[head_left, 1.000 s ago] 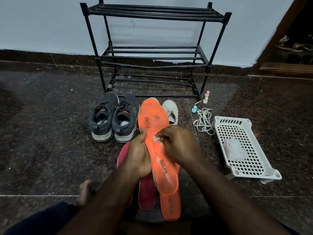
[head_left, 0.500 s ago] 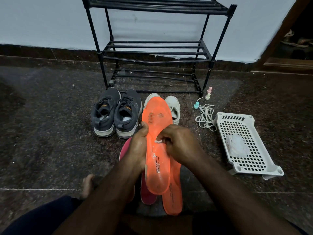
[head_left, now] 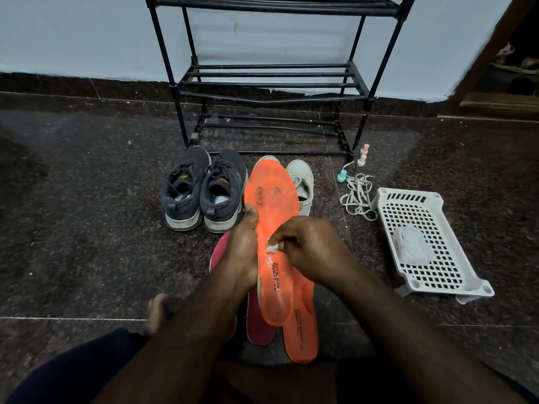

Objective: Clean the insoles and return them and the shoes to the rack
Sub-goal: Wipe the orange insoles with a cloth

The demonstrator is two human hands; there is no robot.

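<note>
Both forearms are extended fwd from the bottom edge and angled inward, so the hands are brought close together at centre. The left hand (head_left: pixel 243 252) is held upright, thumb up, w/ fingers wrapped round the left edge of the orange insole (head_left: pixel 272 228), which is gripped about mid-length. The right hand (head_left: pixel 309 246) is turned knuckles-up, fingers curled; a small white wad (head_left: pixel 272 248) is pinched at the fingertips and pressed onto the insole's face. A bare foot (head_left: pixel 156 312) is seen lower left, beside a dark-clad leg (head_left: pixel 75 371).
</note>
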